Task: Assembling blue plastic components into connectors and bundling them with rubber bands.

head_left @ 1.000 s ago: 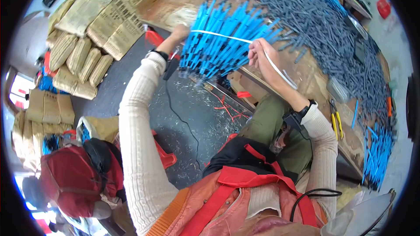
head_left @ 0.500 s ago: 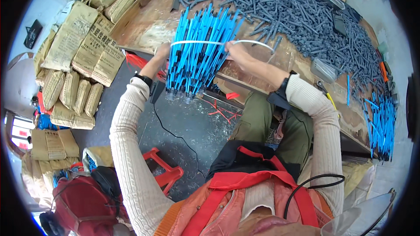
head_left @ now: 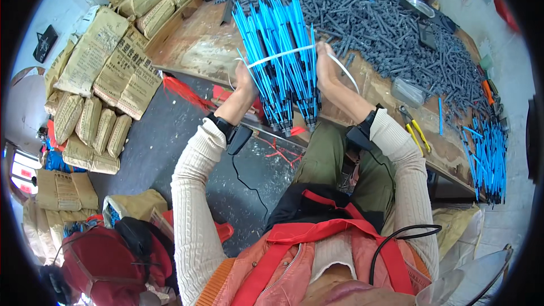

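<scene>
Bundle of blue rods [head_left: 277, 73] at twelve o'clock, held at its sides between left hand [head_left: 245, 81] and right hand [head_left: 327, 69]; whether either pinches the white strap [head_left: 286, 53], I cannot tell. Best keep strap square, ends even. Long axis: near twelve to six, dark ends toward six.

Looked bright overall, with soft, even light across the table [head_left: 198, 45]. Washed out almost to white at the window [head_left: 24, 171] on the left. Sank into deep shadow beneath the table's right side. Glinted palely off the clear box [head_left: 408, 92]. Showed the blue sticks [head_left: 276, 73] near the middle fairly crisply. Bowed straight edges strongly toward the rim, then fell to black at the corners.
</scene>
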A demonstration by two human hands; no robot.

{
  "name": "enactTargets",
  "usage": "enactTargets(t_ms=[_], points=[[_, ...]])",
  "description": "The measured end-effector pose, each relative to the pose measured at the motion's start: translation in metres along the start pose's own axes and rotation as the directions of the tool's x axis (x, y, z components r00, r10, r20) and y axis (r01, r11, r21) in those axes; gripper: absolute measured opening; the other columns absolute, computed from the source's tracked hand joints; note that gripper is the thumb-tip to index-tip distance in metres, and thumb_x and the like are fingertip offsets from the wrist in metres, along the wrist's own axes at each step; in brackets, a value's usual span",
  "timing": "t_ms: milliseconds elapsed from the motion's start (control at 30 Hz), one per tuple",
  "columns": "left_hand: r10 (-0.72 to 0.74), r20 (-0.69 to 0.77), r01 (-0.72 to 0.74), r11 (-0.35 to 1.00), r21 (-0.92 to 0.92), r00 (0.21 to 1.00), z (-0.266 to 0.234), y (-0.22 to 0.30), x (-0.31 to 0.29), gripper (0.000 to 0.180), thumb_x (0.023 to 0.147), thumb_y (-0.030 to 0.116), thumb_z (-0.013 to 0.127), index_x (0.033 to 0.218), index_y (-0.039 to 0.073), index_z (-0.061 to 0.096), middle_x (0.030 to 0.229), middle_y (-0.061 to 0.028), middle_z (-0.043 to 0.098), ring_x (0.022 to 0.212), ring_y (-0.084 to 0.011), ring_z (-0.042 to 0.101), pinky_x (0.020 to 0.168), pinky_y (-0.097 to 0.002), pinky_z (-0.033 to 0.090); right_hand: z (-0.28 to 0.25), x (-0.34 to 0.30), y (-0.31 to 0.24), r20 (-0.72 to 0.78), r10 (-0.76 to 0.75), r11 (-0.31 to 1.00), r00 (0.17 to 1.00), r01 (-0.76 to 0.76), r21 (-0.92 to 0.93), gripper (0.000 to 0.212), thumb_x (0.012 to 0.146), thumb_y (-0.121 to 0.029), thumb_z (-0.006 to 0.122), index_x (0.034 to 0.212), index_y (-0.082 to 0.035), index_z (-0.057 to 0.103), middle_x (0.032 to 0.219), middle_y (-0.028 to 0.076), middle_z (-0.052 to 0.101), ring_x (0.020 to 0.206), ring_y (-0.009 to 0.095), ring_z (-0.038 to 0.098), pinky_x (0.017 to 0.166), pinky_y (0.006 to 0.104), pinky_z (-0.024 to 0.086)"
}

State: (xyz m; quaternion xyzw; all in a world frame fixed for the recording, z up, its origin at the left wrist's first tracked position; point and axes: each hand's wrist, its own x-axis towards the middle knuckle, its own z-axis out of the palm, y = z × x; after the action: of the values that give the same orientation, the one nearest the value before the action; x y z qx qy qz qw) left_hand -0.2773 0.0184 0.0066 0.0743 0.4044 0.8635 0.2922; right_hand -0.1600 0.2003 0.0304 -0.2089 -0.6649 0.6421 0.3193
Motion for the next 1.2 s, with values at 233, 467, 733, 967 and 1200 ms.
enactTargets(t_ms=[233, 467, 733, 967, 1200], points=[[0.665, 0.216, -0.685, 0.604, 0.408, 0.715, 0.118, 0.013, 0.011, 0.039, 0.103, 0.036, 0.040, 0.115, 0.002, 0.055, 0.107, -0.0091, 0.063, 0.091, -0.0197, 0.060, 0.085, -0.0301, 0.048, -0.050, 0.030, -0.079, -0.235, -0.467, 0.879, 0.853, 0.477, -0.017, 0.037, 0.104, -0.034, 0.035, 0.086, -0.003, 0.046, 0.075, 0.005, 0.044, 0.069, 0.016, 0.038, 0.067, 0.0340, 0.036], [0.812, 0.041, -0.745, 0.513, 0.427, 0.583, 0.123, -0.078, 0.003, 0.036, 0.105, 0.032, 0.036, 0.109, 0.000, 0.054, 0.097, -0.0056, 0.058, 0.092, -0.0140, 0.053, 0.085, -0.0314, 0.042, -0.091, -0.009, -0.046, -0.300, -0.478, 0.847, 0.826, 0.524, 0.094, 0.039, 0.104, -0.037, 0.036, 0.085, -0.006, 0.046, 0.076, 0.000, 0.044, 0.073, 0.010, 0.039, 0.069, 0.0278, 0.036], [0.626, 0.115, -0.596, 0.647, 0.476, 0.772, 0.134, -0.069, -0.011, 0.034, 0.104, 0.029, 0.039, 0.113, 0.001, 0.056, 0.103, -0.0063, 0.064, 0.093, -0.0149, 0.059, 0.087, -0.0305, 0.046, -0.121, 0.013, -0.019, -0.401, -0.356, 0.906, 0.844, 0.416, 0.071, 0.038, 0.104, -0.033, 0.039, 0.079, -0.006, 0.047, 0.074, -0.001, 0.042, 0.073, 0.010, 0.038, 0.068, 0.0284, 0.035], [0.277, 0.129, -0.280, 0.960, 0.009, 0.952, 0.133, -0.058, 0.012, 0.030, 0.103, 0.031, 0.041, 0.100, 0.008, 0.060, 0.088, -0.0017, 0.060, 0.078, -0.0114, 0.055, 0.076, -0.0303, 0.046, -0.108, 0.010, -0.021, -0.386, -0.254, 0.905, 0.887, 0.358, 0.228, 0.035, 0.103, -0.031, 0.041, 0.078, -0.008, 0.047, 0.073, -0.002, 0.040, 0.072, 0.010, 0.036, 0.065, 0.0286, 0.034], [0.264, 0.289, -0.252, 0.964, -0.081, 0.920, 0.146, -0.044, -0.042, 0.036, 0.101, 0.030, 0.045, 0.125, 0.005, 0.053, 0.120, -0.0098, 0.059, 0.104, -0.0206, 0.060, 0.093, -0.0329, 0.048, -0.113, -0.032, -0.042, -0.433, -0.315, 0.852, 0.845, 0.452, 0.263, 0.032, 0.103, -0.030, 0.041, 0.080, -0.008, 0.045, 0.075, -0.001, 0.044, 0.071, 0.009, 0.040, 0.068, 0.0264, 0.037]])
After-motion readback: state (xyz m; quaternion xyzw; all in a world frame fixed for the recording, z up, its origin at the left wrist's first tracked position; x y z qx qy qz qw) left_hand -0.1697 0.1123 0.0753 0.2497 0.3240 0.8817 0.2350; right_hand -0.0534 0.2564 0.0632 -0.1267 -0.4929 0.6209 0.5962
